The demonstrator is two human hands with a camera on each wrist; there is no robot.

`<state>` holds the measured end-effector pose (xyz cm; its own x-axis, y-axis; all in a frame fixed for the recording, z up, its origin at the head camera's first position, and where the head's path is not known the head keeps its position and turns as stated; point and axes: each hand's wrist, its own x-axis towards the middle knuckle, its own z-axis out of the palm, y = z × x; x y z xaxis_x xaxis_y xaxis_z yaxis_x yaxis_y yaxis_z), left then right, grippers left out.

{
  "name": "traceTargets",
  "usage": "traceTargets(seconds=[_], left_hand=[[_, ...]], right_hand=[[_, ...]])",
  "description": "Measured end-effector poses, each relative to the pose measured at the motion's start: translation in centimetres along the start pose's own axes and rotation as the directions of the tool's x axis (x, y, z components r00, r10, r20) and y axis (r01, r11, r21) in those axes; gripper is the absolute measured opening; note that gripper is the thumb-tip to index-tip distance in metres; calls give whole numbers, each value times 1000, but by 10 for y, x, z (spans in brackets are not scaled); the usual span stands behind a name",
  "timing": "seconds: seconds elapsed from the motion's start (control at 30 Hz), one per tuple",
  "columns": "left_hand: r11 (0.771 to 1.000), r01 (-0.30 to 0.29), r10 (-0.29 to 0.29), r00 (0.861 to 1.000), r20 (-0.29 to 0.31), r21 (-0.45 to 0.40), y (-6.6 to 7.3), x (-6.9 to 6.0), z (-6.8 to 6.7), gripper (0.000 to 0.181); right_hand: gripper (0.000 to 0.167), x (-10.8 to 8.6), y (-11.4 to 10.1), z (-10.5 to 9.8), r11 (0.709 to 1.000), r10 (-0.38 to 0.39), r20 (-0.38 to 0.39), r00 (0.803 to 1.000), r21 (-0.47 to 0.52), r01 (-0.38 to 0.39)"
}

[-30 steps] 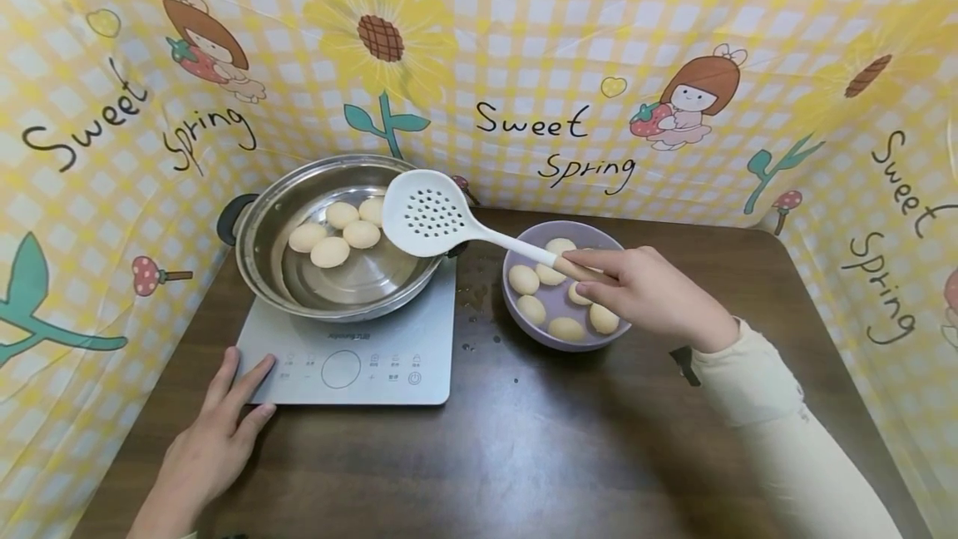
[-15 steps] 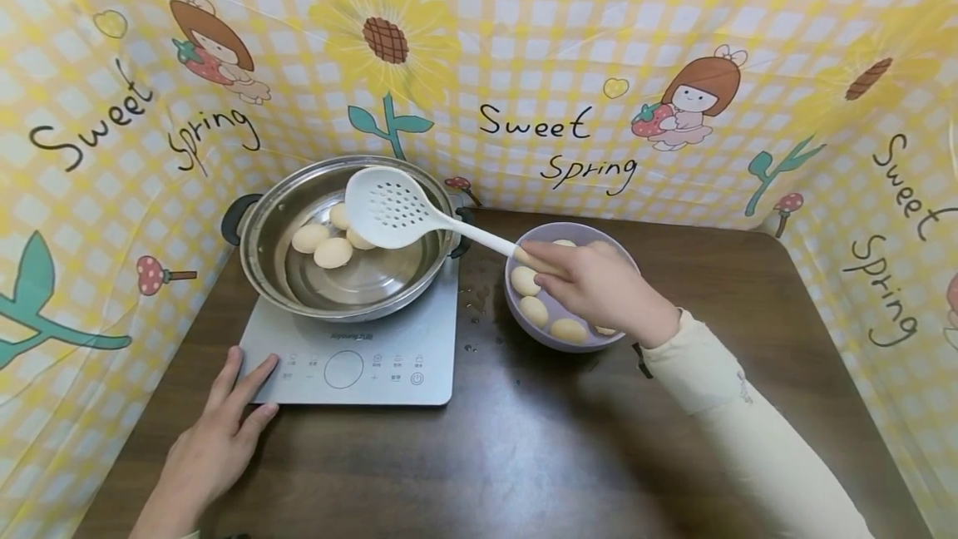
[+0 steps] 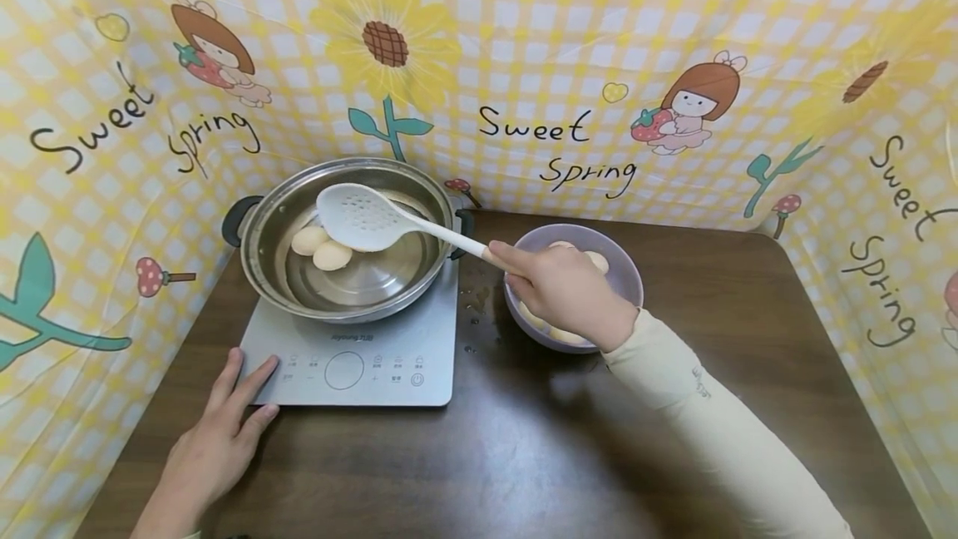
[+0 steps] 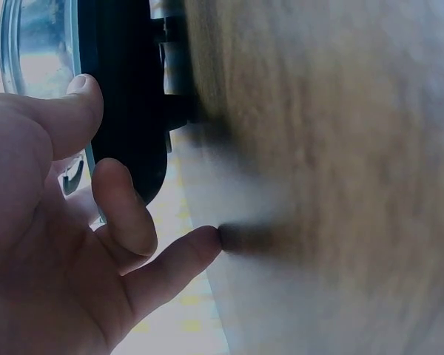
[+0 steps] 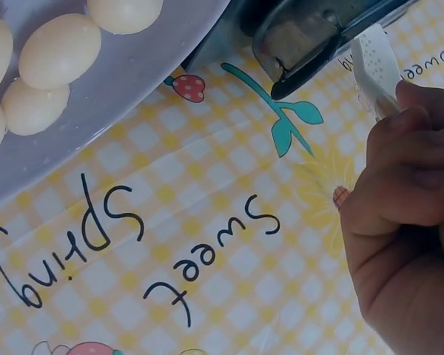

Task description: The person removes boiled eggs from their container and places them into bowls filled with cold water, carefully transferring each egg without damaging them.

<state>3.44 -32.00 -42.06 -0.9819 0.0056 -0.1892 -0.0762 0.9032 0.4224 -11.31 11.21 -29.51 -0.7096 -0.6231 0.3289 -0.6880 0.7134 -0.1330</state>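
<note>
My right hand [image 3: 565, 289] grips the handle of a white slotted skimmer [image 3: 367, 217] above the purple bowl. The skimmer's perforated head is over the steel pot [image 3: 262, 273] and covers part of its inside. Two pale eggs [image 3: 332, 255] show in the pot beside the head; other eggs there are hidden behind it. In the right wrist view the fingers curl round the handle [image 5: 386, 105]. My left hand [image 3: 213, 439] rests with spread fingers at the near left corner of the silver induction cooktop [image 3: 427, 339]; the left wrist view shows fingers at its dark edge [image 4: 126, 111].
A purple bowl [image 3: 632, 273] holding several eggs [image 5: 59, 52] stands right of the cooktop, partly under my right hand. Water drops [image 3: 473, 302] lie on the brown table [image 3: 509, 456] between them. Yellow checked cloth [image 3: 524, 40] walls in the back and sides.
My right hand has moved left with the skimmer, bringing its head from the pot's right rim to over the eggs, and now lower. My left hand has stayed put.
</note>
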Motion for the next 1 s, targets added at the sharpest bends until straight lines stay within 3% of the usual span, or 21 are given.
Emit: traceTargets(seconds=[0.47, 1.0], left_hand=[[1000, -4, 4, 1000, -4, -5, 1, -1, 1, 62], [1000, -11, 11, 1000, -11, -6, 0, -1, 1, 62]], right_hand=[[44, 3, -10, 14, 991, -55, -49, 997, -126, 49], [40, 4, -19, 20, 994, -101, 26, 995, 41, 100]])
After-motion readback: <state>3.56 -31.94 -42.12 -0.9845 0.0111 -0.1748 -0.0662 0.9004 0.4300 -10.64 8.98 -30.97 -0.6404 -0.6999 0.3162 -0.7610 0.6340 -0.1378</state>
